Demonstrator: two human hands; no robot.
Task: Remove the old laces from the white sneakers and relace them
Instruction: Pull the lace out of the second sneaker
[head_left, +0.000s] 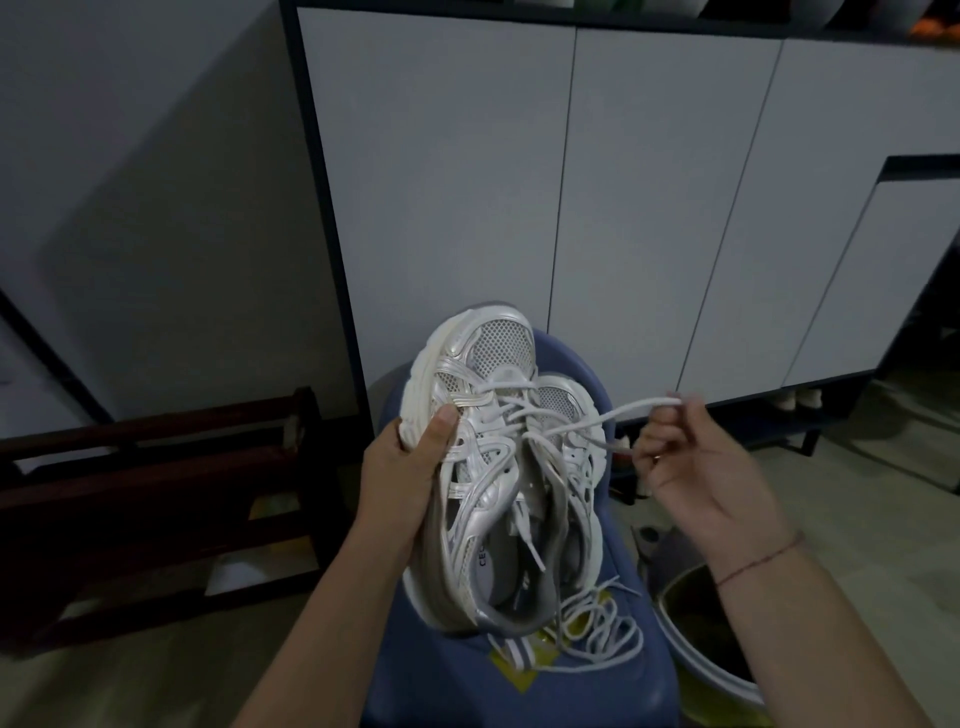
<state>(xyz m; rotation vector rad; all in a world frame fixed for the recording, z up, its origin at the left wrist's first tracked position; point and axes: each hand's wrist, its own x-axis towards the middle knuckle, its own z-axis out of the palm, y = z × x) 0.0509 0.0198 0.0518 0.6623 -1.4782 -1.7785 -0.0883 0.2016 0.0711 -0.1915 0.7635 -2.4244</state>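
left hand (400, 467) grips the sneaker (478, 493) by its outer side, near the forefoot. the thumb (441, 423) is pressed on top of the upper and the fingers are wrapped under the sole, so it's a full clamp, not loose. the toe points up and away from that grip, and the heel hangs below it, toward the person.

second sneaker (566, 405) sits tight against the far side of the held one, opposite the left grip. can't tell if the hand carries it too or if it's just propped there.

right hand (691, 467) has its fingers curled, pinching the lace (623, 410) near its end. from the pinch the lace runs taut and slightly downward to the lacing zone of the shoes. can't tell which eyelet it goes through. thread bracelet (763, 558) on that wrist.

loose lace (602, 629) lies in a tangle below both grips, on the blue stool (519, 691) just beside the held sneaker's heel.

beyond the hands is a white-door cabinet (441, 182). a dark wooden rack (156, 493) is out past the left grip. the rim of a tub (691, 623) shows under the right forearm.
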